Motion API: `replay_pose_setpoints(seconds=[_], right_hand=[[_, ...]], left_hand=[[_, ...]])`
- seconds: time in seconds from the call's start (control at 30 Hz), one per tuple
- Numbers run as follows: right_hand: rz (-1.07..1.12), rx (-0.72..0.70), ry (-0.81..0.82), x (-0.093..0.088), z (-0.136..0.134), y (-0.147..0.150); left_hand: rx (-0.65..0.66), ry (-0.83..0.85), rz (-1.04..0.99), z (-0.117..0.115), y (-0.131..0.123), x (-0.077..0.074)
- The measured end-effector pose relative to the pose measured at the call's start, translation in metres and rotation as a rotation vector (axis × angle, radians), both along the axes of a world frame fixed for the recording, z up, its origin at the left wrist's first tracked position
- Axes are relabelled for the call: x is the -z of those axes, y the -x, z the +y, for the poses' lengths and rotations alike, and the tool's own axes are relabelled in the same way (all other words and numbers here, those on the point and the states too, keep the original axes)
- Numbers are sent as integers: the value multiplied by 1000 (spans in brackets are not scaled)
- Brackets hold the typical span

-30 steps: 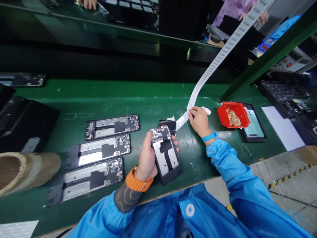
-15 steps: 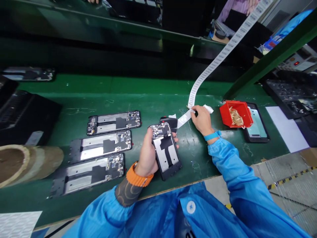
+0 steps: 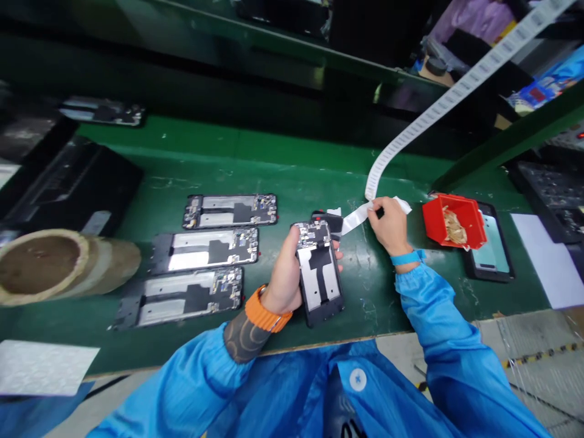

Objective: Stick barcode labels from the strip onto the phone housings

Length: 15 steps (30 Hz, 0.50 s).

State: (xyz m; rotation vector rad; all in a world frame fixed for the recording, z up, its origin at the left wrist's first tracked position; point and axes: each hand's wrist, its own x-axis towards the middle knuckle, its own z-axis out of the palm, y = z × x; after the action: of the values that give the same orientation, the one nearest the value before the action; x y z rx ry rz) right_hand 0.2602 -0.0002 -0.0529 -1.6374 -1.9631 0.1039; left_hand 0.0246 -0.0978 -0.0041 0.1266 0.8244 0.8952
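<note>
My left hand [image 3: 283,274] is wrapped round an opened phone [image 3: 320,277], its circuit board end pointing away from me and the thumb along its left edge. Partly hidden behind that phone, a small black piece [image 3: 332,224] with a red spot lies by my left fingertips. My right hand [image 3: 389,225] pinches a long strip of printed labels [image 3: 378,170] where it bends at the table. From the pinch, a bare white stretch of backing [image 3: 356,218] runs left towards the black piece. Three more opened phones [image 3: 230,210] lie in a row at the left.
A red bin [image 3: 433,222] of pale bands sits at the right, partly over a black-framed phone [image 3: 490,243]. A cardboard tube [image 3: 112,261] and a black box [image 3: 91,188] stand left. A green post [image 3: 515,137] rises at the right; a white sheet [image 3: 547,258] lies beyond.
The camera view has shifted, so the table's things appear further right. My left hand still holds the phone and my right still pinches the label strip; little else differs.
</note>
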Motion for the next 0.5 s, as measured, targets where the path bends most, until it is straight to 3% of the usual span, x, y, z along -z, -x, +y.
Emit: replay_pose_setpoints(seconds=[0.23, 0.4, 0.5], right_hand=[[168, 4, -268, -18, -5, -12], [498, 53, -149, -38, -27, 8], [753, -67, 47, -53, -58, 42]], left_hand=[[-23, -16, -101, 8, 6, 5], [-77, -50, -188, 10, 10, 6], [-78, -70, -191, 11, 10, 9]])
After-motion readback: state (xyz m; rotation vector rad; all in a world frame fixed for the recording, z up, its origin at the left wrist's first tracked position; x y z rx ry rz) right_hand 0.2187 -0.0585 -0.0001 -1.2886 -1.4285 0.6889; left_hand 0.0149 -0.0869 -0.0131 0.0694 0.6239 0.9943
